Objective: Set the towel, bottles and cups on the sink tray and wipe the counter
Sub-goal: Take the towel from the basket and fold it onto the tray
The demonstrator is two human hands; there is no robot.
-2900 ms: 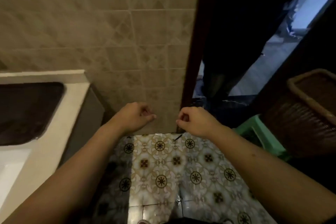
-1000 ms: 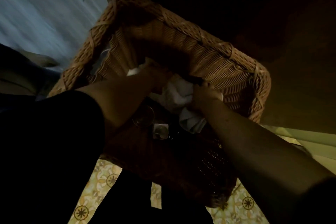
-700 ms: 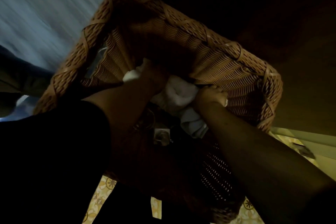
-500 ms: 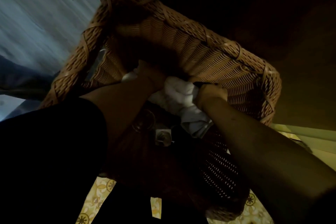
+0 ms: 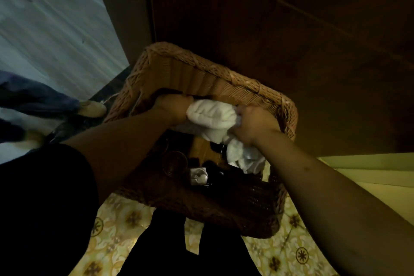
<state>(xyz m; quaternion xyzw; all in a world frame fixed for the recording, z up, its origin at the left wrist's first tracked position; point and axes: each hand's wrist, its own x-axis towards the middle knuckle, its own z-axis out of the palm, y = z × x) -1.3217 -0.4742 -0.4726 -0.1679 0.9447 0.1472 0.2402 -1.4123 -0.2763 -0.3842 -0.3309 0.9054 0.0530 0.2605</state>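
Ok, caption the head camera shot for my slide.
Both hands, left and right, grip a white towel over a wicker basket.

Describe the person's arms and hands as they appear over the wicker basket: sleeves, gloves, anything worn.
Both forearms are bare, and so are the left hand and the right hand: no gloves. No watch or ring can be made out in the dim light. A dark short sleeve covers the left upper arm. The right arm shows no sleeve within view.
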